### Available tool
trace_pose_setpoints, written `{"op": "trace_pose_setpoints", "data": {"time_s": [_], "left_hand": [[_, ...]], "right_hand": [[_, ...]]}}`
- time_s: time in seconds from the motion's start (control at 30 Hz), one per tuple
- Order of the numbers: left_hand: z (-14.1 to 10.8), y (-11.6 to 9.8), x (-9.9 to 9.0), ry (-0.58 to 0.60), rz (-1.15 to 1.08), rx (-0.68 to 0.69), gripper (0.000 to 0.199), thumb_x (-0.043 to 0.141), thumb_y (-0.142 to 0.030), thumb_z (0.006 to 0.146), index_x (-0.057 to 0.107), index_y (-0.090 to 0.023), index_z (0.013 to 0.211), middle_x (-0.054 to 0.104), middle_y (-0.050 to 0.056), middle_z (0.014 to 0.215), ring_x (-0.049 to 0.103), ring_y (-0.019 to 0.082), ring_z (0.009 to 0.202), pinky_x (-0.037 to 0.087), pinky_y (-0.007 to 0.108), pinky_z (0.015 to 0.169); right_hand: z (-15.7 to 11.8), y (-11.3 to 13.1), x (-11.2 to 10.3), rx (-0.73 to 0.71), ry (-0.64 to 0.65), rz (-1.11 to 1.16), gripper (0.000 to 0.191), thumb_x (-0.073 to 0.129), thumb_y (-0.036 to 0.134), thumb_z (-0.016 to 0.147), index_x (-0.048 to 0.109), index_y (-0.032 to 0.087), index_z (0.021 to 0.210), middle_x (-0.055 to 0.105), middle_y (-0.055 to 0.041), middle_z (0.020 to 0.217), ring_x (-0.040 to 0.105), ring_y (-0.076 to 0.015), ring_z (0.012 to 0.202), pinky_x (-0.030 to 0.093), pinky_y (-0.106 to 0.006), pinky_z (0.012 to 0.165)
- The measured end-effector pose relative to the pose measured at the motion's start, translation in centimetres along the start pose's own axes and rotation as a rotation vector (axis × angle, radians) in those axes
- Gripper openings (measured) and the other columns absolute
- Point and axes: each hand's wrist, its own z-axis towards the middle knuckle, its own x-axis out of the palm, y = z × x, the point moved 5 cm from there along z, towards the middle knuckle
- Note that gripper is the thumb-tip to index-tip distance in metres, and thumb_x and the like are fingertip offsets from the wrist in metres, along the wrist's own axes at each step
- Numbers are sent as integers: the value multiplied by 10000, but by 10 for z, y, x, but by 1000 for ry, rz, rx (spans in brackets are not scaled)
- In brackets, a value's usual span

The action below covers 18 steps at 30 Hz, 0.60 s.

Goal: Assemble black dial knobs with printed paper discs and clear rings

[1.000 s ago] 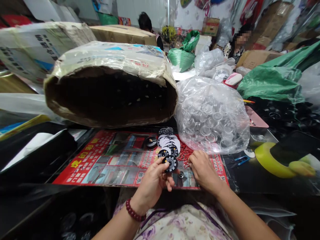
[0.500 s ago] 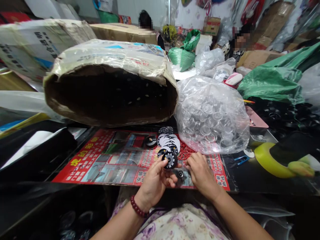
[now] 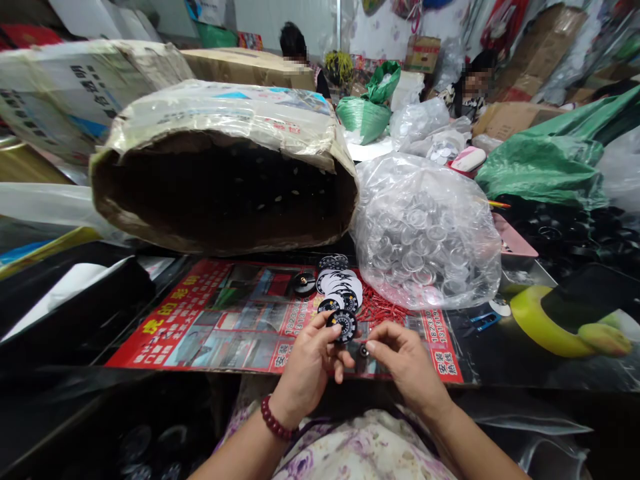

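My left hand (image 3: pixel 314 357), with a dark red bead bracelet at the wrist, pinches a black round dial disc (image 3: pixel 342 327) with white markings between thumb and fingers. To its right my right hand (image 3: pixel 403 353) has thumb and forefinger pressed together; what they hold, if anything, is too small to make out. Their tips are beside a small dark round part (image 3: pixel 363 350) on the red printed sheet (image 3: pixel 230 327). Just beyond the held disc lies a fanned row of discs (image 3: pixel 345 285), some white side up. Next to them is a heap of thin red pieces (image 3: pixel 383 308).
A large carton (image 3: pixel 225 110) lies open towards me. On its right sits a clear bag (image 3: pixel 425 233) of transparent round caps. A black disc with a gold centre (image 3: pixel 304 283), a blue clip-like tool (image 3: pixel 485 321) and yellow tape (image 3: pixel 535 320) are around. Two people are farther back.
My right hand has drawn back from the red pieces, its fingertips now by the small dark round part. My left hand still holds the dial disc, barely shifted.
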Motion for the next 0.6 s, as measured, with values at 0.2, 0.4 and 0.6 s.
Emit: {"op": "trace_pose_setpoints", "data": {"time_s": [0.2,0.4,0.6], "left_hand": [[-2,2,8,54,101,-2,446,637,-171,719,458,-188,1128,606,-39,642,594,120,405,418,153,280],[-5,4,10,97,112,0,397,639,-216,751,495,-170,1118,636,-9,694,596,110,405,416,146,280],[-3,8,8,105,132,11,360,637,-235,770,512,-179,1103,629,-24,669,578,100,374,428,151,280]], "right_hand": [[0,28,6,-409,-91,-506,130,538,122,807,625,195,745,564,-59,965,539,-193,942,419,-319,822],[3,22,15,-463,-78,-555,142,512,69,807,576,182,750,532,-66,975,543,-179,933,437,-300,804],[4,22,13,-450,-112,-518,137,510,77,801,573,175,728,521,-58,927,547,-168,882,443,-278,749]]}}
